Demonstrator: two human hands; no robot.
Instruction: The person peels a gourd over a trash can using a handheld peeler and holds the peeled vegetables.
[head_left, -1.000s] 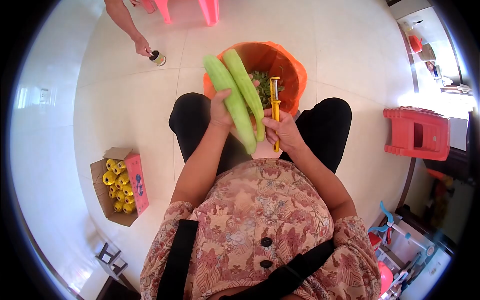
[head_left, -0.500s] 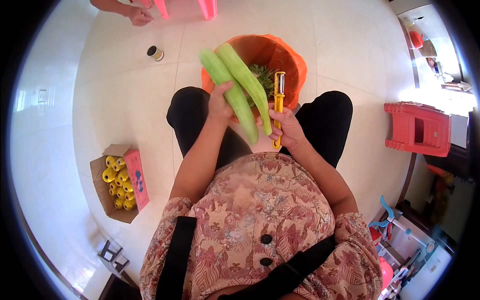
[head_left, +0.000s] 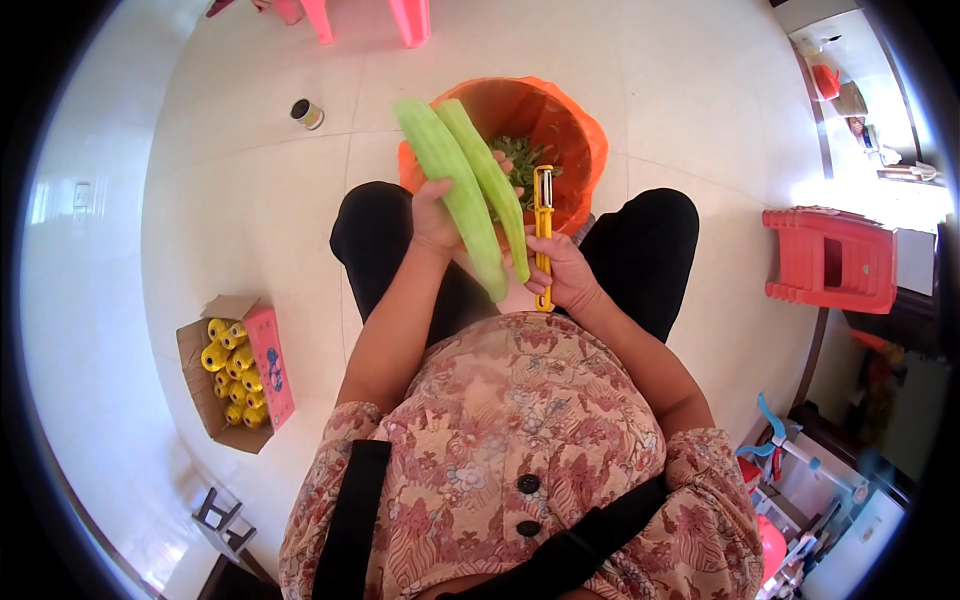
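Observation:
Two long pale green gourds lie side by side, slanting, over the left part of an orange-lined bin. My left hand is wrapped round them, its thumb on the larger gourd and its fingertips showing past the slimmer gourd. My right hand is closed on the handle of a yellow peeler, which stands blade end away from me. Its fingers are also close to the slimmer gourd's lower tip; whether they grip it is unclear. Green leafy scraps lie inside the bin.
A small open can is on the floor at the upper left, near pink stool legs. At the left sits a carton of yellow spools. Stacked red stools are at the right, a dark small stool at the lower left.
The other person's hand has let go of the can and drawn back out at the top left. Both gourds and the peeler have shifted slightly in my hands.

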